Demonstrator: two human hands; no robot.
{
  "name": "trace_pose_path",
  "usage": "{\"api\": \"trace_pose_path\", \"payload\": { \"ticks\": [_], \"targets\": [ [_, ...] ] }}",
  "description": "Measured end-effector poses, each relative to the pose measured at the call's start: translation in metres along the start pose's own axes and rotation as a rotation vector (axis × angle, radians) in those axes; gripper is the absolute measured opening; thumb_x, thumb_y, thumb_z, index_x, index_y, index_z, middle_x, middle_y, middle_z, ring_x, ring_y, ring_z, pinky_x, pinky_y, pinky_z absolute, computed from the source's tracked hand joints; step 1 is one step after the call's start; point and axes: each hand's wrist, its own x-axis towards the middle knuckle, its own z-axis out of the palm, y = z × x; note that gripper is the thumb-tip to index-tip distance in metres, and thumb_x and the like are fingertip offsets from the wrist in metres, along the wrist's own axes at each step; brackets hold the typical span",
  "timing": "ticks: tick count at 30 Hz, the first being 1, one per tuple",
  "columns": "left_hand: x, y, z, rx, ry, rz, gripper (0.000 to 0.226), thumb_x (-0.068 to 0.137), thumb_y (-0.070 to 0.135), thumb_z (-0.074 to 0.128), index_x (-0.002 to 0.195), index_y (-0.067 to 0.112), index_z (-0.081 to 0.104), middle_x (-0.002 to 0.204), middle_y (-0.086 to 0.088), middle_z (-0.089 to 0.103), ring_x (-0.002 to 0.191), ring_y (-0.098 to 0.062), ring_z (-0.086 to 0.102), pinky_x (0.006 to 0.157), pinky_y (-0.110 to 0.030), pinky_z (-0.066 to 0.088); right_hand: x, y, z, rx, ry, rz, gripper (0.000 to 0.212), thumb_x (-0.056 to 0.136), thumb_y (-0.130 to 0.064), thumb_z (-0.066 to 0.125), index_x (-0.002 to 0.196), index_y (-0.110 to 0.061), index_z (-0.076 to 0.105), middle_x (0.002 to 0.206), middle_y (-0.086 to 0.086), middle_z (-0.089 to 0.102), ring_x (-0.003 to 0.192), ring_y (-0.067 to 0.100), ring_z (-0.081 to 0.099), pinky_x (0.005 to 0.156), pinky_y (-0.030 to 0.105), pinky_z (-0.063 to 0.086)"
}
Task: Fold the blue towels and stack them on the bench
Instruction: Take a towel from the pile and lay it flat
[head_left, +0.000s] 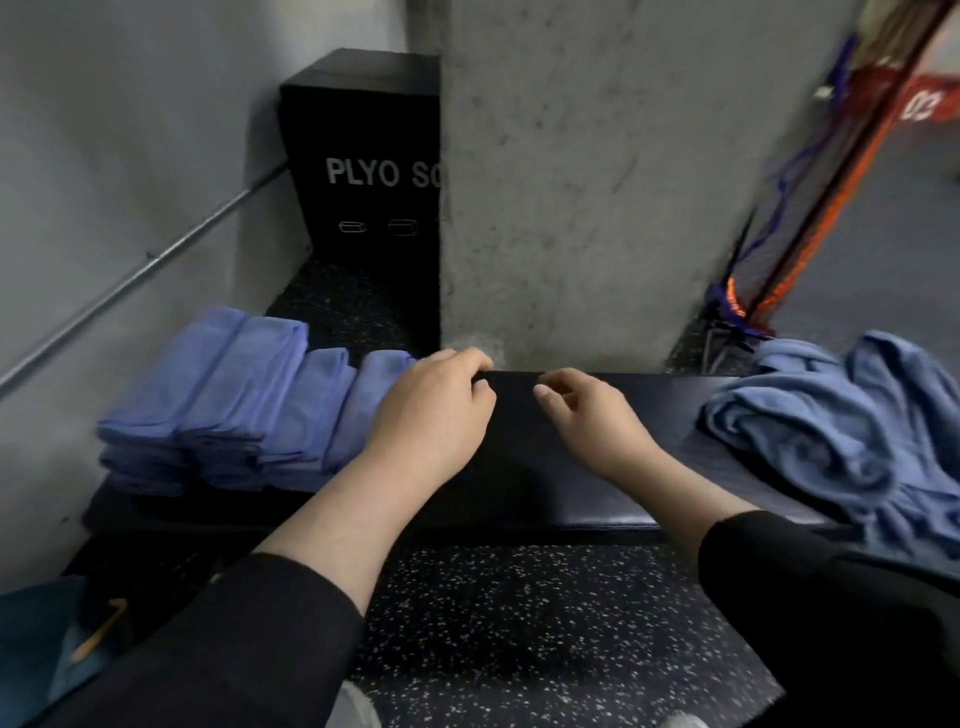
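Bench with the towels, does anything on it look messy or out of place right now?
Only the unfolded towels: they lie in a crumpled heap at the right end of the bench, drooping over its front edge. The folded towels at the left end sit in neat stacks. Both hands hold nothing.

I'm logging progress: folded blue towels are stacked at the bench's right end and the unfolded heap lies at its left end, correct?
Not quite. The head view shows the folded blue towels stacked at the left end of the bench; the unfolded heap lies at its right end.

Left hand (434, 410), right hand (589, 415) loosely curled
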Motion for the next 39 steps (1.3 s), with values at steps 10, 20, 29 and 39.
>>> {"api": "trace_pose_path", "payload": {
  "ticks": [10, 20, 29, 39],
  "targets": [
    [0.018, 0.084, 0.108, -0.019, -0.202, 0.142, 0.031, 0.102, 0.028, 0.047, 0.129, 0.026, 0.062, 0.127, 0.009, 0.061, 0.116, -0.016, 0.056, 0.095, -0.038, 0.05, -0.045, 0.144, -0.108, -0.315, 0.173, 0.044, 0.033, 0.095, -0.034, 0.061, 0.123, -0.017, 0.066, 0.117, 0.004, 0.067, 0.11, 0.025, 0.062, 0.091, 0.038, 0.05],
    [0.027, 0.116, 0.164, -0.015, -0.302, 0.167, 0.03, 0.102, 0.034, 0.048, 0.128, 0.027, 0.062, 0.122, 0.009, 0.061, 0.114, -0.017, 0.057, 0.096, -0.04, 0.049, -0.05, 0.246, -0.15, -0.576, 0.277, 0.422, 0.041, 0.089, -0.038, 0.068, 0.128, -0.026, 0.063, 0.139, 0.0, 0.053, 0.133, 0.026, 0.042, 0.11, 0.054, 0.026],
    [0.024, 0.117, 0.159, -0.008, -0.347, 0.159, 0.038, 0.104, 0.036, 0.046, 0.141, 0.029, 0.051, 0.133, 0.01, 0.057, 0.121, -0.014, 0.054, 0.097, -0.035, 0.047, -0.032, 0.199, -0.148, -0.237, 0.387, 0.262, 0.014, 0.099, -0.031, 0.053, 0.09, -0.02, 0.056, 0.087, 0.002, 0.064, 0.084, 0.025, 0.056, 0.078, 0.038, 0.04],
    [0.018, 0.084, 0.1, -0.502, -0.35, -0.076, 0.051, 0.103, 0.046, 0.047, 0.152, 0.035, 0.039, 0.133, 0.017, 0.055, 0.103, 0.014, 0.05, 0.091, -0.012, 0.034, -0.028, 0.068, -0.108, 0.532, 0.221, 0.236, 0.021, 0.101, -0.038, 0.054, 0.096, -0.024, 0.069, 0.09, -0.002, 0.073, 0.087, 0.009, 0.064, 0.081, 0.036, 0.052]
  ]
}}
